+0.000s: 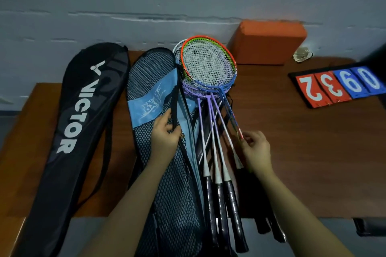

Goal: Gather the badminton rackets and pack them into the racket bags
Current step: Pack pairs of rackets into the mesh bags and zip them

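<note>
1. A brown tabletop (302, 152) carries the whole kit: a black Victor bag (83, 115) lies closed at far left, untouched, well apart from the work.
2. Beside it, the blue mesh bag (150, 94) lies lengthwise with its edge lifted; the opening faces the rackets, so the packing judged best starts here, with the black bag kept for whatever does not fit.
3. The rackets (208, 69) lie fanned just right of the mesh bag, heads stacked near the wall, handles toward the person and overhanging the tabletop edge. Squaring the shafts into one bundle first would likely stop strings catching on the mesh.
4. The left hand (166, 131) is clamped on the bag's black strap (174, 100) and edge; pulling up and leftward should widen the mouth.
5. The right hand (255, 148) pinches the orange-tipped shaft (238, 129) of the rightmost racket, fingertips together. A grip lower down, nearer the handle, would probably give better control for sliding heads in first.
6. An orange block (267, 41) and a scoreboard (338, 85) sit clear at right.
</note>
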Demonstrator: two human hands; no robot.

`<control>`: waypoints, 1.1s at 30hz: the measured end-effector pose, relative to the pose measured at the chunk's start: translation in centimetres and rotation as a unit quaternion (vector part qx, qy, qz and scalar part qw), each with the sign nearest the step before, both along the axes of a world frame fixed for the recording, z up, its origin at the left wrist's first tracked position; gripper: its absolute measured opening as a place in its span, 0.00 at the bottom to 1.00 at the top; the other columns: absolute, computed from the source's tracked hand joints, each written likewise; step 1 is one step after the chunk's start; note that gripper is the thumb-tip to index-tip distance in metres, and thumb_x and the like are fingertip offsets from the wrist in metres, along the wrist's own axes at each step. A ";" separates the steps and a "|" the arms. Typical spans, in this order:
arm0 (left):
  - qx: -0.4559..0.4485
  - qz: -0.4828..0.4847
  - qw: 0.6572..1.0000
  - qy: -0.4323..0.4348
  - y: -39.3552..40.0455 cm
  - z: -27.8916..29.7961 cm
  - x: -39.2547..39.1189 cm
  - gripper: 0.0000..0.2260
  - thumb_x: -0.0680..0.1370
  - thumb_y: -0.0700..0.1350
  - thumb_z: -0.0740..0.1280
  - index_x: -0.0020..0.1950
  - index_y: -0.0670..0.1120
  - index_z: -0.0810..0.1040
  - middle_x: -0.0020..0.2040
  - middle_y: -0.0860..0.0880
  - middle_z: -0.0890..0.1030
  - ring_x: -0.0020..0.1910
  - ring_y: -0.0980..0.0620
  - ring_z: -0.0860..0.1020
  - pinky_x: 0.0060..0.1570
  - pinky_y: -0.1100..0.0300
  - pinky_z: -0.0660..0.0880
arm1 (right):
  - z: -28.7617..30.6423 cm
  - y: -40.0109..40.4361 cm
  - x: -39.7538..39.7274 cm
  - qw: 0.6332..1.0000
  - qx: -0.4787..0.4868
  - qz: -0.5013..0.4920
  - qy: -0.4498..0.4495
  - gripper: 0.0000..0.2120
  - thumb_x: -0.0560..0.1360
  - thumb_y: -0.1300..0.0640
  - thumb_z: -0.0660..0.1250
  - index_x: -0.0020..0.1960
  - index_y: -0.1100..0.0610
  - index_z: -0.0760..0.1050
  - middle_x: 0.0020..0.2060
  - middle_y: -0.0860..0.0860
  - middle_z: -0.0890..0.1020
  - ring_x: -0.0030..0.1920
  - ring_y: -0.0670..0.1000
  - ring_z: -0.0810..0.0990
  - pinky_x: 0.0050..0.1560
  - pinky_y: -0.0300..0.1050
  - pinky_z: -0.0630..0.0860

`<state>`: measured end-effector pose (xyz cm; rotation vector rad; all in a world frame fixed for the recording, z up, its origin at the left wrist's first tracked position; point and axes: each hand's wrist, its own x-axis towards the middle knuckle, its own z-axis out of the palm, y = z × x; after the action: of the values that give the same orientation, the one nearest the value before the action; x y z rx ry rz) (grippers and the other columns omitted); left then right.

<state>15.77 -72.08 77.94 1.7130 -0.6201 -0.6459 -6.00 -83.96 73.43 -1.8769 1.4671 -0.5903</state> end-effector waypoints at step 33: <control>-0.006 -0.004 0.997 0.074 -0.8 2.9 1.8 0.25 0.75 0.35 0.66 0.70 0.49 0.68 0.44 0.58 0.78 0.38 0.50 0.73 0.33 0.71 0.71 | 5.7 1.2 2.7 0.935 0.244 0.026 -0.254 0.12 0.80 0.63 0.57 0.40 0.60 0.73 0.28 0.54 0.65 0.25 0.47 0.60 0.25 0.36 0.56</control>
<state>17.56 -72.90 80.88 1.6348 -0.5268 -0.7656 -3.30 -82.75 79.12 -1.2506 1.0894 -0.5665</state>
